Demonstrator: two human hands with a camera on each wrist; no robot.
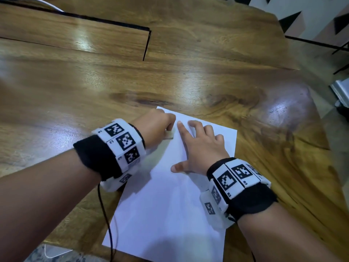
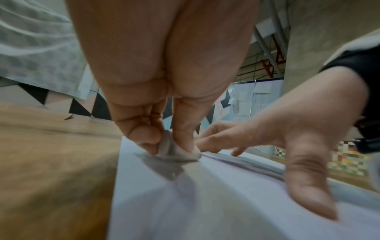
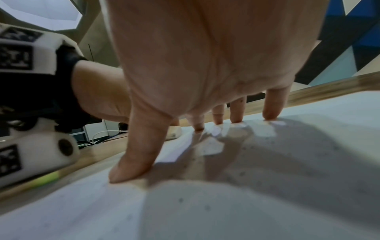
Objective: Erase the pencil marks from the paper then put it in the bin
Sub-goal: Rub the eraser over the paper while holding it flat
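Observation:
A white sheet of paper [image 1: 166,210] lies on the wooden table [image 1: 207,53] near its front right corner. My left hand [image 1: 160,123] pinches a small white eraser [image 1: 169,134] between thumb and fingers and holds it down on the sheet's far left part. The left wrist view shows the eraser [image 2: 174,151] pressed on the paper [image 2: 205,211]. My right hand [image 1: 200,146] lies flat on the sheet, fingers spread, fingertips [image 3: 271,115] and thumb pressing the paper [image 3: 246,203]. Pencil marks are too faint to make out.
A rectangular cut-out panel [image 1: 75,33] sits in the table's far left. The table's right edge [image 1: 321,129] is close to the paper, with floor and a pale object [image 1: 341,91] beyond. Black cables [image 1: 107,224] hang over the front edge. No bin is visible.

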